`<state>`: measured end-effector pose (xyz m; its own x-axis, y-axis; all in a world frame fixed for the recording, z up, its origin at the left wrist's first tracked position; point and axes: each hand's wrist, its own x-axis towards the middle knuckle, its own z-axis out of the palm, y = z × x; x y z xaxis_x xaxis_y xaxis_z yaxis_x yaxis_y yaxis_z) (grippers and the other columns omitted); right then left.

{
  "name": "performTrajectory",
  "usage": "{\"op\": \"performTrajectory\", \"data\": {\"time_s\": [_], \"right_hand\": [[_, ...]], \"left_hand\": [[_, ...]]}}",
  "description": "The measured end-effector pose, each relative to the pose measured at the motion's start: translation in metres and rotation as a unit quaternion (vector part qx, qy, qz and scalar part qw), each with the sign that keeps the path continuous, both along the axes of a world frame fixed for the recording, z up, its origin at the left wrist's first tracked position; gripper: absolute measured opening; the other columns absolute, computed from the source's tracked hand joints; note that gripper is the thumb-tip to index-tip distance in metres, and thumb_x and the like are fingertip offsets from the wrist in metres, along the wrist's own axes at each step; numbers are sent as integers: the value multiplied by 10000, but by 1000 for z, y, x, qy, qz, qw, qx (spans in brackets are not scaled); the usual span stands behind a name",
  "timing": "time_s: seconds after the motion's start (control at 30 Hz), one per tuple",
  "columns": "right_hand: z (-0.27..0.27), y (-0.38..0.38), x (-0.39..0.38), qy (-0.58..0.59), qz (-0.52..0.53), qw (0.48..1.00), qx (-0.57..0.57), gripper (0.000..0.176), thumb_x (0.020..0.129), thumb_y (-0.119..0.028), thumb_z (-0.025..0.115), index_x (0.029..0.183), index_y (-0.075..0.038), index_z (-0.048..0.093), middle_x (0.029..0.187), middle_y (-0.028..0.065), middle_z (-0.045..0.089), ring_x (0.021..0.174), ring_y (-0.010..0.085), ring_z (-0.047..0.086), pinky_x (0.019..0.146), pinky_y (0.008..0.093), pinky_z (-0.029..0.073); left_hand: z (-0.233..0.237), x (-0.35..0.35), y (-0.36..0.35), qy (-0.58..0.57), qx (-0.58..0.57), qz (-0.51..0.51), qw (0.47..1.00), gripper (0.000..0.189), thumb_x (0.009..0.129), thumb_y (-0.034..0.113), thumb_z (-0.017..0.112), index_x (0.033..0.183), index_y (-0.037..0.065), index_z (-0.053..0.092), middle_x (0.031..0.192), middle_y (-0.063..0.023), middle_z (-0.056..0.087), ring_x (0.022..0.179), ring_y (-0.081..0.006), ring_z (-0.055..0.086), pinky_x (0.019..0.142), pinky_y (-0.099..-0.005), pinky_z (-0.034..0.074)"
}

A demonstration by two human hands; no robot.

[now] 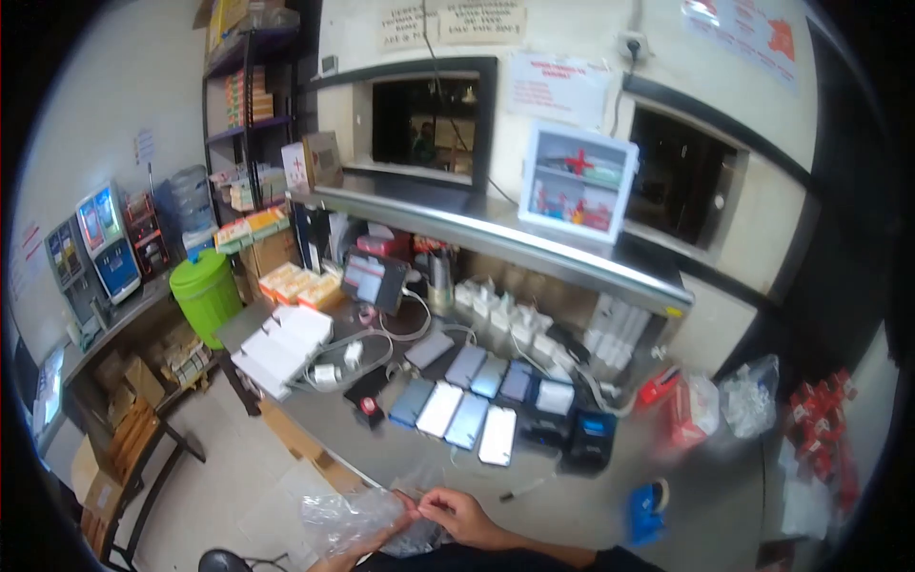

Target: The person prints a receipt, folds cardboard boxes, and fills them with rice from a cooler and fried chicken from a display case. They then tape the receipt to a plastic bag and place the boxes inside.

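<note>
At the table's near edge, my left hand (383, 532) is closed on a crumpled clear plastic bag (335, 517). The fingers of my right hand (462, 520) are pinched together against the left fingertips, at the bag's upper part; what lies between them is too small to make out. Beyond my hands, several phones (469, 419) lie in rows on the dark table, some with lit screens. A pen-like dark stick (526, 488) rests to the right of my right hand.
To the right are a blue tape dispenser (646, 517), a dark card-terminal-like device (593, 440) and plastic bags (749, 397). White papers (282, 351), cables and a tablet (374, 280) occupy the left and back. A metal shelf (486, 227) overhangs the table; a green bin (206, 297) stands left.
</note>
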<state>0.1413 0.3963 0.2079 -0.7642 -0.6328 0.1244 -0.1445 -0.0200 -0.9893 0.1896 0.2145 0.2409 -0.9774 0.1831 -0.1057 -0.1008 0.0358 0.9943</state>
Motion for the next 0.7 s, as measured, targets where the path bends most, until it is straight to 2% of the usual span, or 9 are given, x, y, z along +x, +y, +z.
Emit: {"op": "performTrajectory", "data": {"time_s": [0.07, 0.17, 0.3, 0.33, 0.4, 0.43, 0.53, 0.7], "right_hand": [[16, -23, -18, -58, -38, 998, 0, 155, 880, -173, 556, 911, -21, 573, 841, 2, 567, 768, 61, 499, 697, 206, 409], [13, -52, -46, -53, -90, 994, -23, 144, 874, -169, 561, 906, -30, 575, 827, 6, 574, 762, 69, 509, 698, 212, 412], [29, -84, -62, -138, -162, 977, -8, 124, 860, -143, 567, 883, -21, 567, 816, 21, 585, 766, 83, 531, 706, 223, 424], [27, -86, -71, -139, -141, 980, -14, 142, 854, -158, 577, 889, -21, 585, 844, 10, 590, 795, 77, 532, 727, 228, 427], [24, -95, -77, -167, -184, 968, -22, 137, 847, -144, 595, 900, -19, 577, 850, 13, 587, 793, 77, 535, 732, 226, 431], [23, -99, -82, -166, -173, 970, -51, 151, 842, -135, 607, 921, -13, 567, 864, 23, 587, 809, 78, 534, 740, 222, 429], [33, -108, -88, -194, -176, 964, -36, 92, 846, -68, 579, 915, -12, 557, 852, 31, 586, 801, 83, 538, 738, 215, 421], [29, -113, -89, -182, -156, 970, -34, 120, 852, -90, 578, 933, -1, 564, 868, 33, 588, 799, 79, 531, 739, 217, 422]], "left_hand": [[6, -35, -27, 13, -19, -40, 999, 225, 826, 274, 606, 877, 63, 545, 731, -28, 543, 651, -116, 515, 595, -268, 418], [13, -81, -58, 34, -43, -99, 994, 226, 829, 275, 607, 878, 63, 547, 735, -28, 543, 657, -117, 515, 598, -270, 416], [8, -111, -88, 37, -63, -172, 982, 226, 832, 277, 608, 879, 64, 550, 740, -28, 543, 665, -118, 515, 602, -273, 413], [6, -114, -93, 36, -63, -182, 981, 226, 832, 277, 609, 880, 64, 551, 741, -28, 543, 667, -119, 515, 603, -274, 412], [1, -130, -104, 44, -62, -184, 980, 227, 834, 278, 609, 880, 64, 553, 744, -28, 543, 672, -119, 515, 605, -275, 411], [2, -132, -108, 47, -62, -186, 980, 227, 835, 279, 610, 881, 64, 554, 745, -28, 543, 674, -120, 515, 606, -276, 410], [2, -140, -120, 64, -76, -199, 975, 227, 837, 280, 610, 882, 64, 556, 749, -27, 543, 680, -121, 515, 609, -278, 408], [-5, -143, -128, 45, -53, -196, 978, 242, 821, 316, 628, 845, 83, 567, 756, -18, 550, 713, -122, 517, 633, -282, 401]]}}
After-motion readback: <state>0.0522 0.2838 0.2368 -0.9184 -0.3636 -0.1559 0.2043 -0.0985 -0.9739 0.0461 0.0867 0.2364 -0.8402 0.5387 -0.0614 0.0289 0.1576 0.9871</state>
